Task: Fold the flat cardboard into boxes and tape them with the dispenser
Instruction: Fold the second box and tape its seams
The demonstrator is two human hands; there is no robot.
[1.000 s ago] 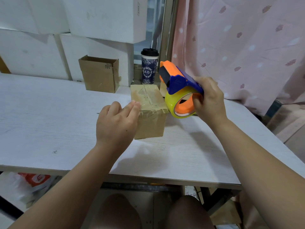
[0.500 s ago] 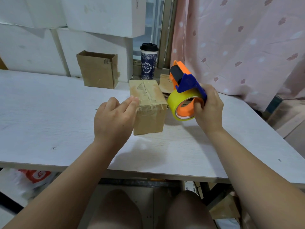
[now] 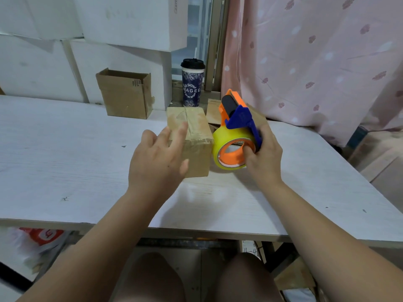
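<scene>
Cartons (image 3: 130, 20), white and stacked, stand along the far left edge of the worktop (image 3: 54, 149). A bag (image 3: 41, 238) with red print shows under its near left edge. An open box (image 3: 125, 97) stands upright at the far edge, just in front of the cartons.

The left hand (image 3: 158, 164) reaches in over the near edge. Its fingers are straight and spread, and it holds nothing. The fingertips lie over the near left part of the taped box (image 3: 196, 127), but motion blur hides whether they touch it. That box sits closed near the middle of the worktop, with tape along its top seam and over its near end.

A cup (image 3: 193, 88) with a black lid stands past the far edge, behind the taped box.

The dispenser (image 3: 235, 131), orange and blue with a yellow roll, is just beside the box's right side, its roller end tilted up and away. The right hand (image 3: 265, 158) grips it from the right, fingers curled into the orange core.

Flat cardboard (image 3: 212, 112) lies at the far edge behind the dispenser. A pink curtain (image 3: 305, 62) hangs beyond the far right corner.
</scene>
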